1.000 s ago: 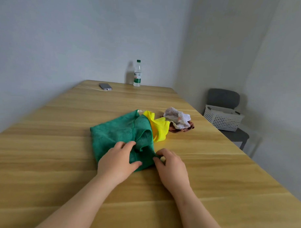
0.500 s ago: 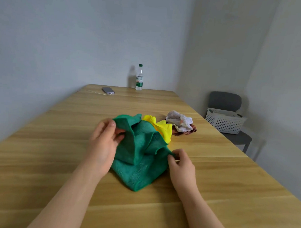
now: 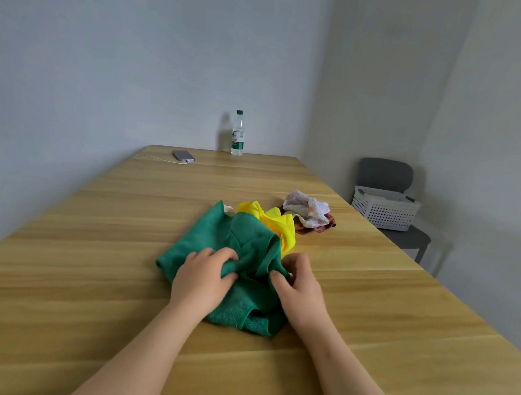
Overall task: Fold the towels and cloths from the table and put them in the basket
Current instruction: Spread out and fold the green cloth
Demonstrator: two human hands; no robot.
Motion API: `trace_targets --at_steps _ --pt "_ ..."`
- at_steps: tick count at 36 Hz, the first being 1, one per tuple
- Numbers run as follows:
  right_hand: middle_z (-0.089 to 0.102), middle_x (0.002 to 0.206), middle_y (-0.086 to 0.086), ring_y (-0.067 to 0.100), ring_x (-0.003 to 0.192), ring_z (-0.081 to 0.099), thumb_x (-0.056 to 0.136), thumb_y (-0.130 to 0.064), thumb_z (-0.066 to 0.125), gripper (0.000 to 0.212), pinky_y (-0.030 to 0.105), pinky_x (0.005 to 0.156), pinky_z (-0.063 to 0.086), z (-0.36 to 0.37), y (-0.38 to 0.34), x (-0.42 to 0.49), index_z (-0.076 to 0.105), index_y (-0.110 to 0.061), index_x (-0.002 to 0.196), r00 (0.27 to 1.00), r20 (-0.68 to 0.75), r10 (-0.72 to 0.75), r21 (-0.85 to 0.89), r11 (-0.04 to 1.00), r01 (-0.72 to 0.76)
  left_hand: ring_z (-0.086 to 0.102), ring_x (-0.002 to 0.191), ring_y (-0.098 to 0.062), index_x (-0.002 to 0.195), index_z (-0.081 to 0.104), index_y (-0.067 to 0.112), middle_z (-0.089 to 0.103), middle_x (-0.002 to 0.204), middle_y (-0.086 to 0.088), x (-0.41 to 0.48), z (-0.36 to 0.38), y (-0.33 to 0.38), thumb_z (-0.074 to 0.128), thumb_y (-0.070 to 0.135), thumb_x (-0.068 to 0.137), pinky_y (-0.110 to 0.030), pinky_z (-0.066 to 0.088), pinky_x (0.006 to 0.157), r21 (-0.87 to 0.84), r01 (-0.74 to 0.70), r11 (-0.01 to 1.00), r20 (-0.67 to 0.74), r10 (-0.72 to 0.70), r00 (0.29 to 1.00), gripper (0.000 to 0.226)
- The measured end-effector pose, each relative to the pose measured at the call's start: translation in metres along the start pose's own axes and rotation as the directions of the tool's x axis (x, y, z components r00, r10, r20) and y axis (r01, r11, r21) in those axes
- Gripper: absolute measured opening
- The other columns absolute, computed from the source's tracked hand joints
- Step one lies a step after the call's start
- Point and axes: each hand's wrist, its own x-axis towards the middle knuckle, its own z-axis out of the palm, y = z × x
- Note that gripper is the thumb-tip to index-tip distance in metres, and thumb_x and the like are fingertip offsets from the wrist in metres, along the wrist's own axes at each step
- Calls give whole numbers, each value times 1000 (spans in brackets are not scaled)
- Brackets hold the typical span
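Pale walls stood behind the long wooden table (image 3: 104,251), where a rumpled green towel (image 3: 216,237) lay near its middle with yellow (image 3: 282,224) and white cloths (image 3: 309,211) just beyond, and a white basket (image 3: 384,212) sat on a grey chair (image 3: 384,175) beside it. Both the left hand (image 3: 200,279) and right hand (image 3: 299,284) pinched folds of the green towel between thumb and curled fingers. At the far end stood a bottle (image 3: 238,134) whose green label was too small to read, near a phone (image 3: 183,156).

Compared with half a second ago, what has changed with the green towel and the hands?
The left hand, which held a corner of the green terry towel raised, has come down and now grips bunched fabric low on the wooden table. The right hand still pinches the towel's right edge. The yellow cloth and white perforated basket are unchanged.
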Motion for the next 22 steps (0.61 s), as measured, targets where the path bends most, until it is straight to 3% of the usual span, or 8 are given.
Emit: trace_targets --at_steps 4,8,10,13,16,18,20,22 --pt "63 105 -7 17 104 59 90 -31 58 38 24 75 42 2 -1 2 45 -26 125 1000 -1 7 -123 992 -7 51 97 -12 107 58 26 51 99 9 1 -1 -5 59 29 89 -27 42 76 -254 -29 967 -176 -16 984 18" --pt "65 102 -1 23 103 58 94 -24 52 23 23 66 32 2 2 2 56 -19 116 999 -20 -47 -228 973 41 53 93 -13 95 54 26 57 94 12 7 -17 -3 60 18 89 -27 39 80 -607 -11 794 -308 -222 925 11" --pt "66 102 -2 21 100 58 95 -20 50 21 23 66 32 1 4 2 58 -21 115 996 -19 -83 -212 974 77 57 94 -16 90 52 31 59 98 7 9 -29 2 54 18 93 -36 46 85 -817 45 575 -204 -362 909 13" --pt "64 96 -8 15 90 58 95 -17 50 23 19 65 34 1 5 2 58 -22 117 992 -52 -117 -184 977 106 56 109 -24 91 54 27 61 108 -3 11 -41 4 46 10 96 -46 44 96 -996 40 76 4 -420 908 19" --pt "59 85 -16 -1 74 54 95 -11 50 20 5 61 37 0 2 2 59 -17 111 977 -169 -132 -36 991 128 59 111 -26 113 57 13 64 116 -12 10 -48 3 55 9 90 -43 48 91 -925 99 -367 204 -260 944 24" --pt "59 85 -17 -6 77 54 94 -6 49 20 0 64 38 -2 -7 2 58 -18 108 952 -284 -118 132 978 161 68 97 -26 112 62 7 69 109 -14 6 -53 7 87 9 53 -40 57 75 -817 166 -552 268 -110 957 64" --pt "58 86 -19 -11 78 55 94 -2 48 23 0 66 38 -6 -19 -1 56 -21 104 891 -425 -159 208 941 267 72 74 -25 86 73 5 73 89 -15 -2 -53 6 89 10 36 -39 58 54 -768 198 -609 291 -57 955 53" --pt "58 84 -18 -17 78 53 95 -4 48 25 0 67 37 -12 -29 -5 53 -28 101 809 -547 -217 204 902 380 69 59 -20 59 72 10 73 77 -12 -12 -50 8 83 25 47 -28 55 50 -858 212 -467 321 -166 932 22"
